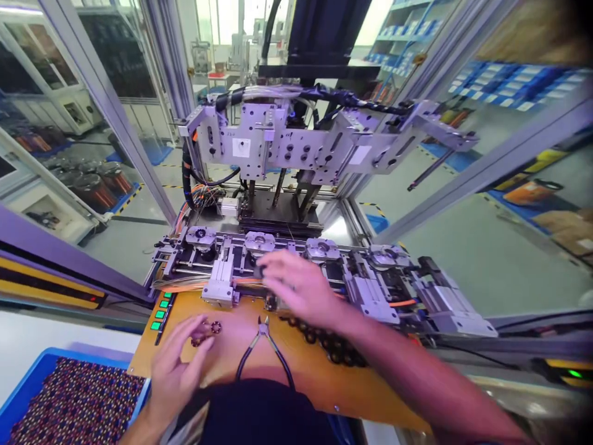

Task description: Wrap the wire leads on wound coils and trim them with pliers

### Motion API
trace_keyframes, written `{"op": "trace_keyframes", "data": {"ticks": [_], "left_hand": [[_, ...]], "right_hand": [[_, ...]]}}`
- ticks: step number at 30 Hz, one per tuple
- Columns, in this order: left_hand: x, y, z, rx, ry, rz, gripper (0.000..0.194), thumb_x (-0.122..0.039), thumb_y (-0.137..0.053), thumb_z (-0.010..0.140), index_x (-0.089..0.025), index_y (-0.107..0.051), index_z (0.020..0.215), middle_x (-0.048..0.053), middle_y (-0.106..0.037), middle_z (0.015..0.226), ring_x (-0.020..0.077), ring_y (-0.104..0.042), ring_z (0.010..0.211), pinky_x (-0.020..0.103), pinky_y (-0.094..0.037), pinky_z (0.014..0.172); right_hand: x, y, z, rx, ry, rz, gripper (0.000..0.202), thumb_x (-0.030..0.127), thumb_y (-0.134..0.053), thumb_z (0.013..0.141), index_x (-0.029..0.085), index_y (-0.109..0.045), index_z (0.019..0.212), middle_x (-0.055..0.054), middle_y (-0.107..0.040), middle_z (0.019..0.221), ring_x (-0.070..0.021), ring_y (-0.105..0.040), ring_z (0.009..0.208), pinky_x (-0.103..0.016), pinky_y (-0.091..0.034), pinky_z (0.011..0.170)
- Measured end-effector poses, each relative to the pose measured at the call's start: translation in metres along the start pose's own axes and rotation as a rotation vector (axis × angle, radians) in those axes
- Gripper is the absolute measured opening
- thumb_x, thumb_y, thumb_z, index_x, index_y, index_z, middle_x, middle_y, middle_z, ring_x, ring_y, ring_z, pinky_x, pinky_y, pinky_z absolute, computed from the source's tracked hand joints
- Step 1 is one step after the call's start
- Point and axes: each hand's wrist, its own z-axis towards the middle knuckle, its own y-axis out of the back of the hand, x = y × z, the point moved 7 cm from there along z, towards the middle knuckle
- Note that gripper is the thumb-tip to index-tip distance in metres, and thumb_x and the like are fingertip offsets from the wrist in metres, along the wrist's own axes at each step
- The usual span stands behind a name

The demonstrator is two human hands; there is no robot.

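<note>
My left hand [178, 352] hovers low over the left end of the orange-brown board, its thumb and fingers apart around small dark ring-shaped cores with copper-coloured segments. One ring core [216, 327] is just past the fingertips and another sits in the gap by the thumb; I cannot tell whether they touch the skin. My right hand [296, 287] reaches forward to the second clamp fixture [259, 242] from the left. Its fingers are bent and drawn together at a small dark piece, blurred and partly covered. Beneath that forearm lie several dark round parts [336, 349] in rows.
Cutting pliers [263, 330] lie between my hands, jaws pointing away. A blue bin [28, 377] full of small cores stands at lower left. Green buttons [160, 314] line the board's left edge. A metal machine head [296, 145] hangs above the fixtures; frame posts rise on both sides.
</note>
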Motion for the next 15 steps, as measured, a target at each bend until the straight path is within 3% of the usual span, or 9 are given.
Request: {"op": "trace_keyframes", "data": {"ticks": [3,6,11,15], "left_hand": [[0.048,0.01,-0.024,-0.119,0.149,0.089,0.04,-0.023,-0.068,0.087,-0.025,-0.063,0.127,0.006,-0.071,0.114,0.0172,-0.07,0.09,0.031,-0.058,0.086],[0.079,0.013,-0.047,-0.191,0.248,0.109,0.042,-0.028,-0.066,0.09,-0.021,-0.059,0.131,0.009,-0.071,0.115,0.0174,-0.07,0.09,0.03,-0.058,0.083],[0.102,0.011,-0.071,-0.244,0.38,0.082,0.045,-0.038,-0.064,0.09,-0.021,-0.056,0.132,0.01,-0.071,0.117,0.0202,-0.071,0.098,0.033,-0.058,0.086],[0.106,0.009,-0.072,-0.25,0.415,0.053,0.047,-0.04,-0.064,0.089,-0.022,-0.057,0.132,0.011,-0.071,0.118,0.0205,-0.071,0.101,0.034,-0.057,0.09]], "right_hand": [[-0.051,0.011,0.035,0.083,0.04,-0.212,0.016,0.012,-0.058,0.092,0.01,-0.073,0.091,-0.015,-0.07,0.107,-0.0219,-0.068,0.096,-0.038,-0.058,0.087],[-0.088,0.003,0.051,0.19,0.039,-0.249,0.016,0.009,-0.059,0.089,0.011,-0.075,0.09,-0.014,-0.07,0.112,-0.0224,-0.068,0.096,-0.037,-0.057,0.086],[-0.105,-0.015,0.049,0.31,0.041,-0.315,0.02,0.008,-0.056,0.09,0.011,-0.076,0.091,-0.014,-0.071,0.111,-0.0244,-0.066,0.099,-0.04,-0.055,0.089],[-0.106,-0.017,0.047,0.375,0.035,-0.365,0.022,0.009,-0.054,0.091,0.012,-0.076,0.092,-0.013,-0.071,0.112,-0.024,-0.064,0.101,-0.04,-0.053,0.091]]}}
